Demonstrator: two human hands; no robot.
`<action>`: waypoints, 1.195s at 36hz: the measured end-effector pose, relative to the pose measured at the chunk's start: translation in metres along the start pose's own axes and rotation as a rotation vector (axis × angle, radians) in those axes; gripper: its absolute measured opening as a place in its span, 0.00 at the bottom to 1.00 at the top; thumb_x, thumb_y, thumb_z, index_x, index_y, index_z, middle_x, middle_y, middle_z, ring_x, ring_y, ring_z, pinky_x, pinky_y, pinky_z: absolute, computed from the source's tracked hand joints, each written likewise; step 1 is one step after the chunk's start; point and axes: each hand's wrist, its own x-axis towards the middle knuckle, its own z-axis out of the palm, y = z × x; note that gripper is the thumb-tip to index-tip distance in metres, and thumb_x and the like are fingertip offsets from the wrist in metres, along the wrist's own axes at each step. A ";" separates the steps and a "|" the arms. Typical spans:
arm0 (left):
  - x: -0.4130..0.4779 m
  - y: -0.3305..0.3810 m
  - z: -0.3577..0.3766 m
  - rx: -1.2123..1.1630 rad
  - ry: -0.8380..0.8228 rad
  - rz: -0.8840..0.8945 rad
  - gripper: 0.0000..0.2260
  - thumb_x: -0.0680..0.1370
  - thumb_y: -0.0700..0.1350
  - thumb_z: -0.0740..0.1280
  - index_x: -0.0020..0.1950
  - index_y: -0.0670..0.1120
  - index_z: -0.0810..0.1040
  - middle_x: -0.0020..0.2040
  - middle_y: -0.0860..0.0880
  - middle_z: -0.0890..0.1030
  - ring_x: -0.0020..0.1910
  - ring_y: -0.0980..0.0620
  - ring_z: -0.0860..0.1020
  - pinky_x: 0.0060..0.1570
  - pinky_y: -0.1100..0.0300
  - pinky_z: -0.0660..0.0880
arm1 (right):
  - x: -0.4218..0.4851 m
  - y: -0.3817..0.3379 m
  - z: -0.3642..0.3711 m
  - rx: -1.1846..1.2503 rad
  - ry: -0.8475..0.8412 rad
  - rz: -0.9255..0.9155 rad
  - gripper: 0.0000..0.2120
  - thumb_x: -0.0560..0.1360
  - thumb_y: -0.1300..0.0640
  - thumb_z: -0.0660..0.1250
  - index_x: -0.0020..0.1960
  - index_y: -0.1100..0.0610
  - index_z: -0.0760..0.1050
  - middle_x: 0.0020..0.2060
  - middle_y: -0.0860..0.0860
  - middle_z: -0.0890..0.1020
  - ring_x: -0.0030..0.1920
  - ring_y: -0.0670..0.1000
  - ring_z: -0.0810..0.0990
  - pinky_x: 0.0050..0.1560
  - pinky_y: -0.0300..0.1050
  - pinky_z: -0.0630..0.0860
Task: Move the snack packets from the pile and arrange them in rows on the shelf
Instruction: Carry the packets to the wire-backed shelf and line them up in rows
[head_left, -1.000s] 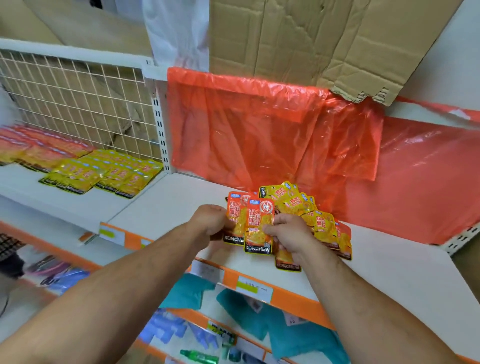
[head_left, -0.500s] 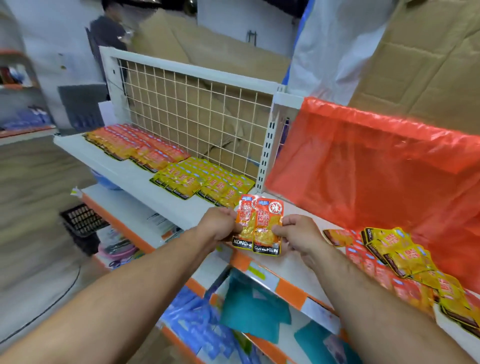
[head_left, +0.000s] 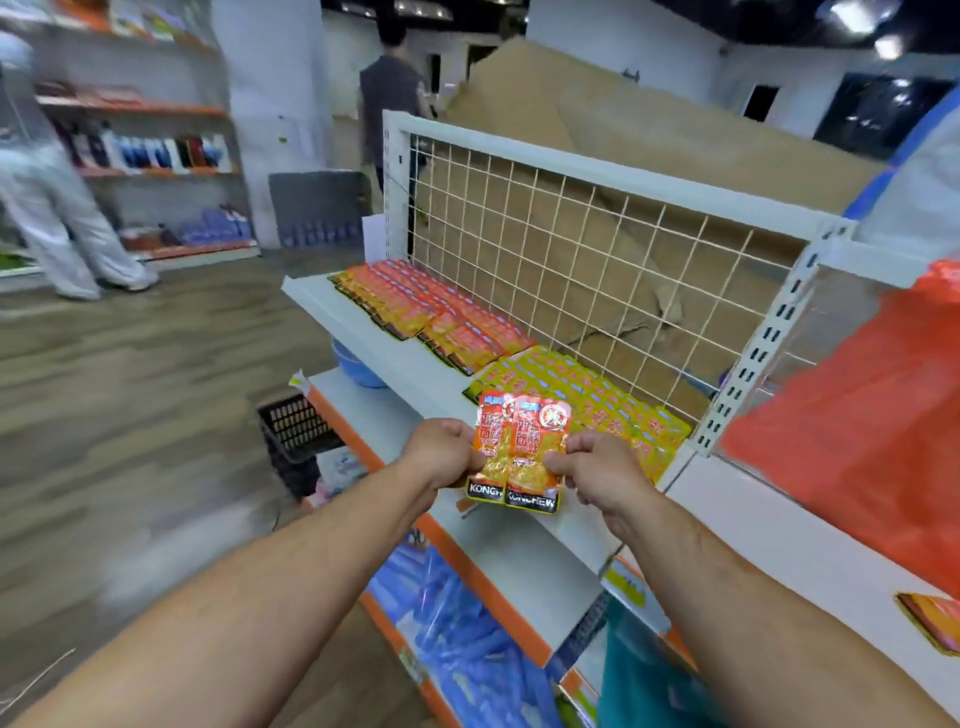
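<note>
1. While the left hand (head_left: 441, 453) pinches one side of a small batch of snack packets (head_left: 522, 457), the right hand (head_left: 597, 467) pinches the other. Fingers are curled on both sides, so it's a snug two-handed hold.
2. Two orange packets show face-on, side by side and overlapping. Whether more sit behind them, I cannot tell. They're up in the air, just in front of the shelf (head_left: 415, 379), touching nothing but the hands.
3. Right behind them, yellow rows (head_left: 576, 395) lie flat against the wire grid (head_left: 571, 234). Further left on the same shelf, orange rows (head_left: 441, 317) lie overlapped like tiles.
4. My read is that this is the carry, packets lifted but not yet laid down. Orange likely joins orange, so the next move calls for travelling left past the yellow, lowering the batch flat, dark printed end towards the front edge, and lapping it onto a row.
5. Far right, a stray packet (head_left: 930, 618) lies on the neighbouring shelf below a red plastic sheet (head_left: 857, 415), so there's probably more to fetch.
</note>
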 end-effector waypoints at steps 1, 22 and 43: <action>0.006 0.000 -0.007 -0.010 0.016 0.005 0.11 0.72 0.28 0.70 0.38 0.44 0.76 0.31 0.44 0.75 0.26 0.51 0.71 0.28 0.63 0.68 | 0.007 -0.004 0.007 -0.002 -0.011 -0.010 0.17 0.72 0.67 0.74 0.34 0.56 0.68 0.30 0.53 0.71 0.30 0.49 0.67 0.25 0.37 0.61; 0.192 0.051 -0.082 0.039 0.155 0.022 0.11 0.73 0.31 0.72 0.37 0.43 0.75 0.32 0.44 0.75 0.28 0.49 0.70 0.31 0.59 0.68 | 0.214 -0.059 0.080 -0.020 -0.131 -0.058 0.20 0.72 0.62 0.76 0.32 0.53 0.65 0.28 0.53 0.66 0.29 0.50 0.63 0.30 0.43 0.57; 0.378 0.056 -0.149 0.317 -0.058 0.094 0.11 0.69 0.35 0.77 0.34 0.46 0.77 0.32 0.47 0.79 0.30 0.50 0.74 0.37 0.59 0.71 | 0.320 -0.078 0.161 -0.076 0.103 0.044 0.16 0.72 0.66 0.74 0.34 0.58 0.68 0.27 0.54 0.65 0.20 0.46 0.65 0.18 0.34 0.60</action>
